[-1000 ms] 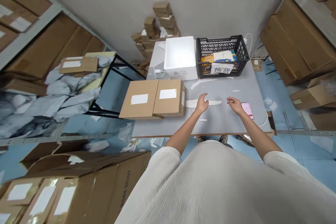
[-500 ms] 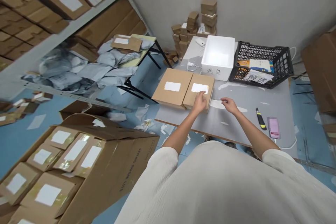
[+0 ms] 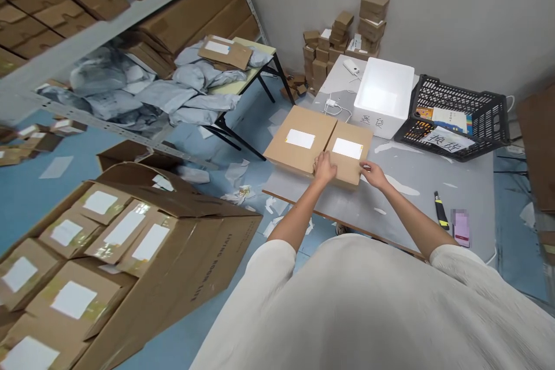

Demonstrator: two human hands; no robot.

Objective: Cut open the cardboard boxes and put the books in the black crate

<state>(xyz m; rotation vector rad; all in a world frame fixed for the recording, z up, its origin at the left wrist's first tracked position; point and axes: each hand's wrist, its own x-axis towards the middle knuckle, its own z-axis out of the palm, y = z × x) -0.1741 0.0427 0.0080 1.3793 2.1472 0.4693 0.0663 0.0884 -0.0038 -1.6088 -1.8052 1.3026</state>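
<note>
Two closed cardboard boxes with white labels sit side by side on the grey table point(image 3: 407, 208). My left hand point(image 3: 325, 167) is at the front left corner of the smaller cardboard box point(image 3: 344, 165), its fingers bent at the seam beside the larger cardboard box point(image 3: 286, 153). On the opposite side, my right hand point(image 3: 373, 174) has its fingers curled against the smaller box's right edge. That box is thus gripped between both hands. My fingertips are partly hidden along its sides.
Behind the boxes stand a white foam box point(image 3: 384, 89) and a black plastic crate point(image 3: 466, 118) holding packets. A utility knife point(image 3: 441, 211) and a pink phone-like item point(image 3: 461, 227) lie at right. A large open carton point(image 3: 208, 260) full of labelled boxes stands lower left. Grey parcels point(image 3: 165, 95) lie beyond.
My view has turned left. My hands have moved from over the bare tabletop to the smaller box, the left hand crossing its label to the seam, the right reaching its right edge.
</note>
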